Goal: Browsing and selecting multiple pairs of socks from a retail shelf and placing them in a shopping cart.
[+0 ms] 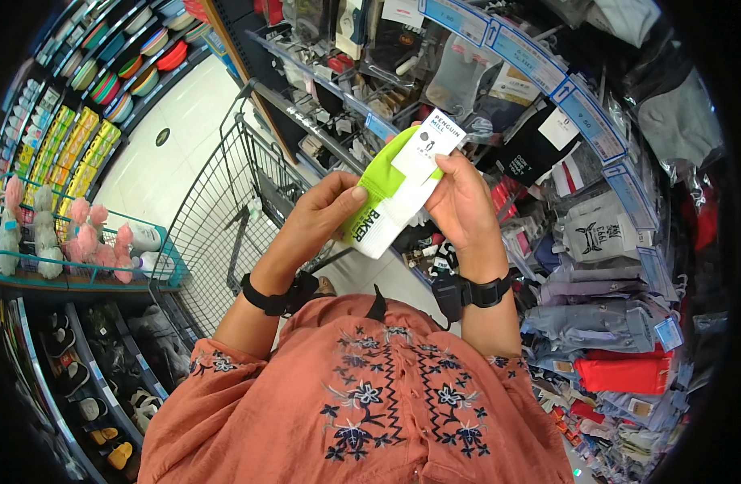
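A pair of lime-green and white socks (379,209) with a white cardboard tag (428,142) is held up in front of my body, tilted to the upper right. My left hand (328,209) grips the ribbed cuff side, thumb on top. My right hand (461,196) holds the tagged upper end between thumb and fingers, its fingertips partly hidden behind the socks. Both wrists wear black straps. Lettering runs along the cuff.
A wire shopping cart (210,187) stands at the left front, its handle beside the sock racks. Packaged socks (600,227) hang on the right. At left are a teal wire basket (74,269) with fluffy pink items, shelved shoes (71,378) and stacked bowls (146,78).
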The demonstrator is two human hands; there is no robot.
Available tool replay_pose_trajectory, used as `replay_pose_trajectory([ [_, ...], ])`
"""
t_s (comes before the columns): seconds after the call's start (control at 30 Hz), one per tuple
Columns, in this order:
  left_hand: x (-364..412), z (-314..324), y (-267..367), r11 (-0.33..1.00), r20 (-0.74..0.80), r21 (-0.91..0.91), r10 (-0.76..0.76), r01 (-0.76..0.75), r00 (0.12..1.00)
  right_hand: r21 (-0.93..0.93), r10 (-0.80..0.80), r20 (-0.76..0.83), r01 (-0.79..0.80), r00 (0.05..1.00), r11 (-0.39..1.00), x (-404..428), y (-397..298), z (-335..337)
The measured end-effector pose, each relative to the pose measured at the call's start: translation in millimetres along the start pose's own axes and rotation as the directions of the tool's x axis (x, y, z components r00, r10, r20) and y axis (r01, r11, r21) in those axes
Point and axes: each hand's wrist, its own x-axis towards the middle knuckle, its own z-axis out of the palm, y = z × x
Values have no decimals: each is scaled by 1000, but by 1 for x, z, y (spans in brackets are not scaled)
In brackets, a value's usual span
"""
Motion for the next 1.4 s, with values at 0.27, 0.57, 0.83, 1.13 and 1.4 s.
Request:
replay_pose_trajectory([
  [0.27,7,23,20,714,-220,471,664,-518,715,114,-22,-42,27,999,993,-8,-9,5],
  [0.57,13,64,39,426,27,701,786,-573,618,102,-21,23,18,1000,995,-19,-16,6],
  [0.83,32,82,26,580,-45,510,756,-636,653,-463,-229,-46,182,972,867,-49,-14,26],
  [1.13,28,85,37,890,-13,-244,393,-384,919,-616,-318,-47,223,947,756,-76,-37,27],
  [1.4,27,99,34,891,61,-340,339,-299,939,-663,-347,-106,194,932,723,-85,-40,14],
])
